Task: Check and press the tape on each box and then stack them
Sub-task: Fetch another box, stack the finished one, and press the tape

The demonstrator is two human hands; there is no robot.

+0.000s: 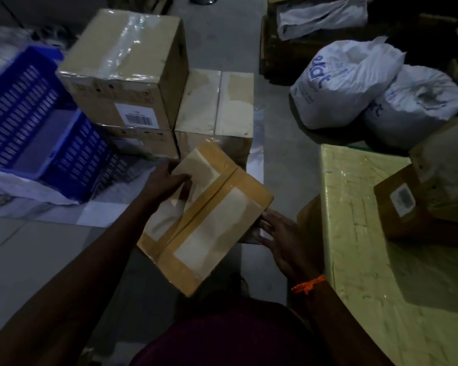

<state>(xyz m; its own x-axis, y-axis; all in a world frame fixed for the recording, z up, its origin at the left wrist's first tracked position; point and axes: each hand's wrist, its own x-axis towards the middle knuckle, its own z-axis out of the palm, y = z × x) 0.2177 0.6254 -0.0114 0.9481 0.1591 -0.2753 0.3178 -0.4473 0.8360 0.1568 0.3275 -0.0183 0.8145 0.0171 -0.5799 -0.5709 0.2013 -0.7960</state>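
Grey concrete floor [275,159] spreads through a dim storeroom. At left, a blue slatted plastic crate [24,122] lies tilted beside two stacked brown cardboard cartons [122,75] sealed with clear tape. In front, the small brown cardboard box [209,220], crossed by brown tape, is held tilted above the floor. The left hand [164,183] grips its left edge and the right hand [278,233] lays straight fingers against its right edge. White plastic sacks [341,83] sit far right.
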